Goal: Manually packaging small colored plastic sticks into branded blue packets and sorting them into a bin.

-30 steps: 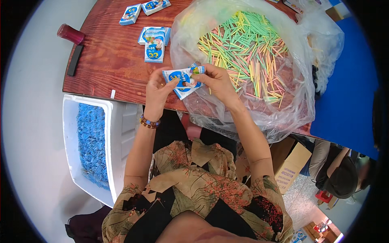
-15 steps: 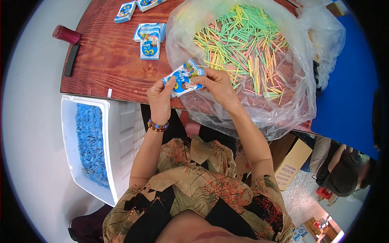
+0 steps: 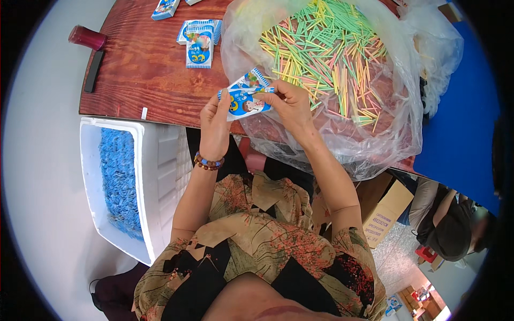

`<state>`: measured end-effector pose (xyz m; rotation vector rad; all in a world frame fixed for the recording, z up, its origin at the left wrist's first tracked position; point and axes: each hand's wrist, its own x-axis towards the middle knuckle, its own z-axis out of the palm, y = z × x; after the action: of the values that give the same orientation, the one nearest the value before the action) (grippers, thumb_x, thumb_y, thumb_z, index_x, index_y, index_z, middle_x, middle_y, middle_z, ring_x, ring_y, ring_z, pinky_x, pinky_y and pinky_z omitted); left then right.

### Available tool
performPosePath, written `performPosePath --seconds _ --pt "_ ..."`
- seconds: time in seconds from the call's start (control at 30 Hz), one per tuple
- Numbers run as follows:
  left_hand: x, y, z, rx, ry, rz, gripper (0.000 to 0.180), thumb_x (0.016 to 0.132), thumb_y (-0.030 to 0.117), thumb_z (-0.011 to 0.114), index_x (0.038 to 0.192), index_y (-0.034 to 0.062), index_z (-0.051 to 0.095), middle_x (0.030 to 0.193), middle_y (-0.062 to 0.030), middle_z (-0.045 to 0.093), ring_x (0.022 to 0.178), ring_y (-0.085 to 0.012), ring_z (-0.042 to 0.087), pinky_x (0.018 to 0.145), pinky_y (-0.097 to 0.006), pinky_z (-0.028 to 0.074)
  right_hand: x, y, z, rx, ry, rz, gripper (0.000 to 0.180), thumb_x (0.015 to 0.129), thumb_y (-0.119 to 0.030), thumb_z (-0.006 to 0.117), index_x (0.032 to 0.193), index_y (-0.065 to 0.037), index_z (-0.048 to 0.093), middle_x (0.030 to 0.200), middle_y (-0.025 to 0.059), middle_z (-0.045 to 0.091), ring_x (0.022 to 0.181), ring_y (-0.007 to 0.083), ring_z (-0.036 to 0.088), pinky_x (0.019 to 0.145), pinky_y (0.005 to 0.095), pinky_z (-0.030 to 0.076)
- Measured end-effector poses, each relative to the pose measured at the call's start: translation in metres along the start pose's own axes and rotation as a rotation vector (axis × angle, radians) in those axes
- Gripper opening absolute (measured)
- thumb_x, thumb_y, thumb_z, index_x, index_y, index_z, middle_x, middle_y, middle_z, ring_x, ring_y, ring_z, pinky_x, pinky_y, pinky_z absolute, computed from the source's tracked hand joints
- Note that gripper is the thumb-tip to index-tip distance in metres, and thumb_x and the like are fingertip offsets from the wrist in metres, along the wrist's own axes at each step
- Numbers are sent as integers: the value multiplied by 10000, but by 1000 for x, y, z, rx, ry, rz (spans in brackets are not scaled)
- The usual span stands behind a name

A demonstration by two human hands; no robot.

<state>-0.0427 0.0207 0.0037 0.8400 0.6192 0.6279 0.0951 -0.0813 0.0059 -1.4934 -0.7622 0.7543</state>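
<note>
A: Position of the packet?

B: Between the two hands, above the near edge of the wooden table, by the left side of the clear plastic bag of coloured sticks. White and blue, striped at the ends. Angled up behind: a second packet or a folded part of the same one; impossible to tell from this view.

A: State of the hands?

B: Left hand: narrow pinch on the packet's left edge, thumb on the front face. Right hand: thumb and bent fingers drawn together on the upper right corner. Fingertips behind the packet: hidden.

A: Weight?

B: Probably very light, judging from the small size and thin-looking wrapper. Fingertip support presumably enough.

A: Stiff or soft?

B: In all likelihood pliable at the flat striped ends; fuller, perhaps firmer, through the middle. Contents hidden, hence fragility uncertain. Best treated as crushable.

A: Slippery?

B: Possibly, given the smooth film. Advisable: a light, dry pinch.

A: Best hold?

B: By opposite striped ends, thumbs in front, fingers behind, without pressing on the middle. For comparison: overlapping packets on the table, striped ends exposed, apparently easy to pinch.
</note>
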Motion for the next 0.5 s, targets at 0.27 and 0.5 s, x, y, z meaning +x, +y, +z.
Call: performPosePath --seconds 0.27,0.5 --pt "2 -4 -10 -37 57 25 220 943 166 570 993 -35 645 961 -64 678 826 -90 643 729 -239 514 -2 -5 -22 296 32 -31 120 869 -110 618 945 -18 628 856 19 632 769 70 564 695 227 448" --pt "2 -5 -2 -50 54 38 225 941 163 573 981 -46 646 936 -51 679 811 -78 637 712 -225 505 -9 -20 -33 -234 -85 -513 149 902 -100 580 1033 -30 585 1050 43 596 961 129 553 851 261 429"
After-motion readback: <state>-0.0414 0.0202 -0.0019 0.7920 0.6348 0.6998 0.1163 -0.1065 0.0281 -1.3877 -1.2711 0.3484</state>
